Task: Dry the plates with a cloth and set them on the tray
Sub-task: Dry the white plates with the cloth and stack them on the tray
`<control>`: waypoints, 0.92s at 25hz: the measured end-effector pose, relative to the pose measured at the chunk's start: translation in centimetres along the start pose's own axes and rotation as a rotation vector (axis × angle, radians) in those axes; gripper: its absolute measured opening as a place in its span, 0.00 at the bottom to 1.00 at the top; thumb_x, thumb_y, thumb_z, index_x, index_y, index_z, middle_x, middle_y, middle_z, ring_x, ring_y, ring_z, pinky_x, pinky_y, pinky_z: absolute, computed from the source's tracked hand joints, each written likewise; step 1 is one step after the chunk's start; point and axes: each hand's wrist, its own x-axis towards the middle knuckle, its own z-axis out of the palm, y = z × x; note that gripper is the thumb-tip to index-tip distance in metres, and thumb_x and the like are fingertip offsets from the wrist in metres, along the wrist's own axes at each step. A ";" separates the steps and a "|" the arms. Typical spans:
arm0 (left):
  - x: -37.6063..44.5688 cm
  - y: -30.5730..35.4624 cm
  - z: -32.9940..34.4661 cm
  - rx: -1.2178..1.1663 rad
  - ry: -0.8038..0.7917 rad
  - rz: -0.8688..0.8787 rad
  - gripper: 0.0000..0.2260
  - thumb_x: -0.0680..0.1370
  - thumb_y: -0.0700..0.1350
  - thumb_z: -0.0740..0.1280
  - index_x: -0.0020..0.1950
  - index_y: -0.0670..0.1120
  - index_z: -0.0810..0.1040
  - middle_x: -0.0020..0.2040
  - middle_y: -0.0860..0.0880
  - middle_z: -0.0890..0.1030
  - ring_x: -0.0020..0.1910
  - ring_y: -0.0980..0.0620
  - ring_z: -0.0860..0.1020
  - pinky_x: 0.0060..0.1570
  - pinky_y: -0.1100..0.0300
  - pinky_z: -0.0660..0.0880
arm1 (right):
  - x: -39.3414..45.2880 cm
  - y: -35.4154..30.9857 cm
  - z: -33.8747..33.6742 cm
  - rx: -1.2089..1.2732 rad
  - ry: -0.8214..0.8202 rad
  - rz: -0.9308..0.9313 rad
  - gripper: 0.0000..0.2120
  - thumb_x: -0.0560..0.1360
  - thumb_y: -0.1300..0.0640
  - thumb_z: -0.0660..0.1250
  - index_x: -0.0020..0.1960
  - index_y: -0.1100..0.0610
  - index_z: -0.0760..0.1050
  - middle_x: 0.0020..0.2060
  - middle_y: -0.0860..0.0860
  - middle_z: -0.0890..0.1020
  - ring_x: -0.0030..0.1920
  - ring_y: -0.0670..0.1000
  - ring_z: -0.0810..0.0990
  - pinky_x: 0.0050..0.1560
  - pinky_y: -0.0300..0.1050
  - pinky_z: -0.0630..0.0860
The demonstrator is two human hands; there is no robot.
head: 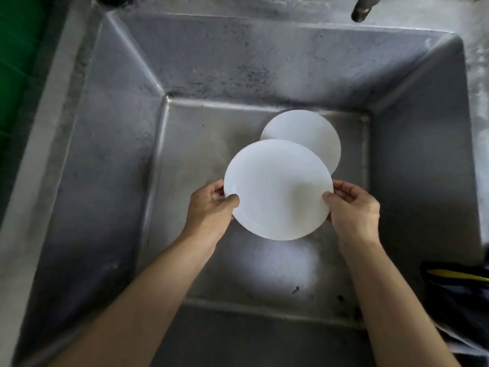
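Note:
A white round plate (pixel 277 189) is held over the bottom of a deep steel sink (pixel 132 154). My left hand (pixel 211 207) grips its left rim, thumb on top. My right hand (pixel 354 207) grips its right rim the same way. A second white plate (pixel 309 131) lies on the sink floor behind it, partly covered by the held plate. No cloth or tray is in view.
A tap spout (pixel 362 9) hangs over the sink's far right rim. Something green (pixel 16 62) stands left of the sink. A dark object with a yellow stripe (pixel 457 282) sits at the right edge.

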 end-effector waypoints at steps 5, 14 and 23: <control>-4.8 0.2 -3.4 -0.235 -0.053 -0.160 0.24 0.68 0.34 0.63 0.56 0.57 0.83 0.53 0.53 0.85 0.51 0.49 0.82 0.39 0.59 0.80 | -4.8 -0.3 -1.3 0.019 -0.129 0.147 0.15 0.74 0.68 0.70 0.46 0.48 0.84 0.34 0.44 0.86 0.36 0.44 0.85 0.36 0.41 0.82; -11.0 3.3 -5.6 -0.344 -0.068 -0.193 0.23 0.74 0.31 0.57 0.64 0.46 0.78 0.60 0.46 0.83 0.61 0.41 0.79 0.51 0.45 0.81 | -12.9 0.0 -0.1 0.046 -0.250 0.411 0.12 0.72 0.73 0.68 0.43 0.58 0.83 0.43 0.60 0.87 0.45 0.60 0.86 0.47 0.55 0.86; -14.3 6.1 -5.1 -0.042 -0.006 0.030 0.20 0.74 0.31 0.58 0.52 0.52 0.80 0.42 0.60 0.84 0.47 0.54 0.79 0.40 0.60 0.75 | -17.7 -2.6 -3.0 -0.275 -0.248 0.075 0.19 0.79 0.55 0.65 0.70 0.51 0.75 0.56 0.48 0.80 0.55 0.52 0.80 0.58 0.53 0.80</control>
